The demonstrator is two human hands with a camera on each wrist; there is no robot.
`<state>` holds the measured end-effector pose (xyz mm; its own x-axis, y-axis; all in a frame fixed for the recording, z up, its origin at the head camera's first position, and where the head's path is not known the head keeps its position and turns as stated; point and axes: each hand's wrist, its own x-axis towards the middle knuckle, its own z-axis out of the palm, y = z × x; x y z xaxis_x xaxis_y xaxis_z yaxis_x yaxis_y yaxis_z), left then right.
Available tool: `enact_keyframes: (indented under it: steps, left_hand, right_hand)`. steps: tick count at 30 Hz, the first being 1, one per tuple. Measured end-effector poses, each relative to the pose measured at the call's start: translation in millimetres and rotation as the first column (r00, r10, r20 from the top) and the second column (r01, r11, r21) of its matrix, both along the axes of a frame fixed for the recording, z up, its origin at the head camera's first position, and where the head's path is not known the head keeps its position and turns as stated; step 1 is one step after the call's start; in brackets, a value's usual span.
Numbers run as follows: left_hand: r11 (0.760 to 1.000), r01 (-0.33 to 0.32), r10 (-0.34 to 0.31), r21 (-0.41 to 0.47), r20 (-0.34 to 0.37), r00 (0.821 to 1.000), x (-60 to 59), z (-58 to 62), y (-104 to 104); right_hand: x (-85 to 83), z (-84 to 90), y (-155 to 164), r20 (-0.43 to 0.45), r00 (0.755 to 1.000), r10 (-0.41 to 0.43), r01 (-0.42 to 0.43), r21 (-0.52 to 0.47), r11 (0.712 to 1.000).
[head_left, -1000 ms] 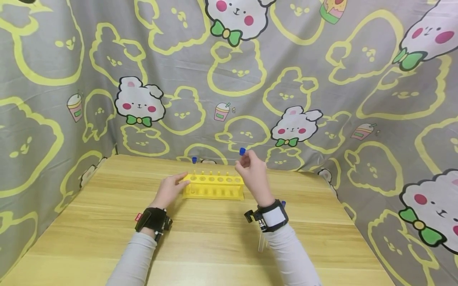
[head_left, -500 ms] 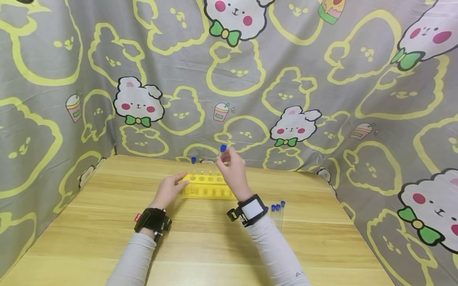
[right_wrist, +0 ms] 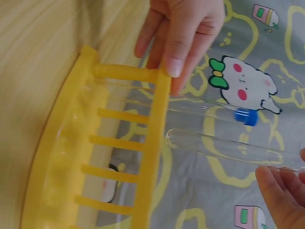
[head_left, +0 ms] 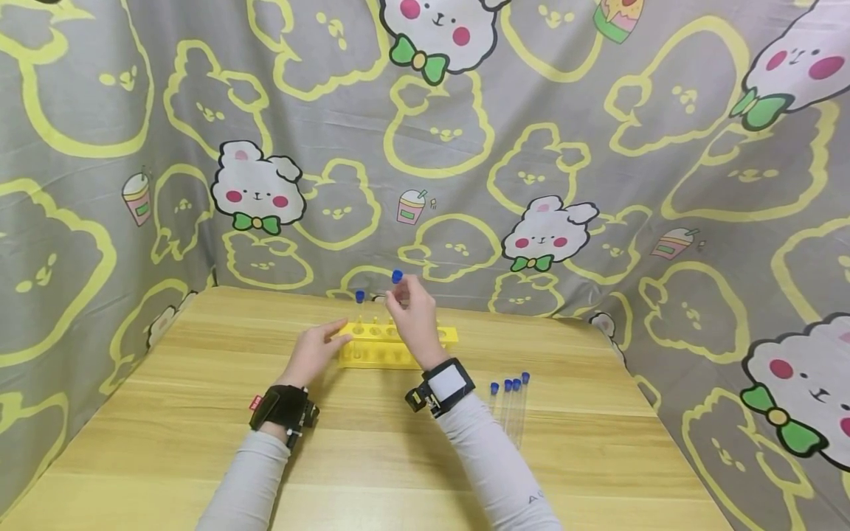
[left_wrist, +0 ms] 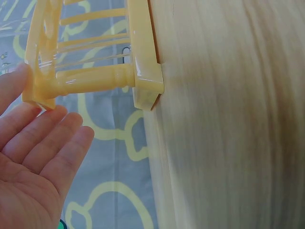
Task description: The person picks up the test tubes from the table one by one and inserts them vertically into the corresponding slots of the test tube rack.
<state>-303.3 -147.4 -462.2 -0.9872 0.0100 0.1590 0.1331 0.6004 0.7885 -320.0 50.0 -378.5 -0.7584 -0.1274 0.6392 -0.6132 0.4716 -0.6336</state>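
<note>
Blue-capped tubes [head_left: 516,402] lie partly behind the right sleeve [head_left: 491,457].

Glossy, smooth yellow plastic is seen in the test tube rack [head_left: 378,338], and highlights are caught along its edges. The held test tube [right_wrist: 224,146] is seen to be clear, smooth and shiny; whether it is glass or plastic cannot be told. The blue cap [right_wrist: 246,116] is judged to be plastic, softly sheened. Smooth, faintly glossy wood grain is shown by the tabletop [head_left: 358,457]. Creased printed cloth is hung as the backdrop [head_left: 332,110]. The left sleeve [head_left: 249,479] is formed of matt stretch fabric.
</note>
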Motion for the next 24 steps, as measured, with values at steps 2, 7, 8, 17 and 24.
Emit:
enact_keyframes:
  steps: [2, 7, 8, 17, 24]
  left_hand:
    - [1.0, -0.002, 0.002, -0.007, -0.005, 1.0, 0.0, 0.9, 0]
    - [1.0, -0.001, 0.001, -0.012, -0.013, 1.0, -0.2, 1.7, -1]
    - [1.0, 0.0, 0.0, -0.011, -0.013, 1.0, -0.5, 1.4, -1]
    - [1.0, -0.002, 0.001, -0.022, -0.034, 0.999, -2.8, -1.9, -2]
    - [1.0, -0.006, 0.006, -0.017, -0.021, 1.0, -2.0, -1.2, -1]
  right_hand:
    - [-1.8, -3.5, -2, 0.022, 1.0, 0.0, -0.001, 0.017, 1.0]
    - [-5.9, -15.1, -6, 0.038, 0.999, -0.007, 0.004, 0.079, 0.997]
    - [-6.6, -17.7, -7, 0.039, 0.999, -0.01, 0.006, 0.09, 0.996]
    - [-9.7, -33.7, -10, 0.065, 0.998, -0.016, 0.006, 0.15, 0.989]
    - [-12.1, -44.0, -13, 0.094, 0.994, -0.049, 0.028, 0.208, 0.978]
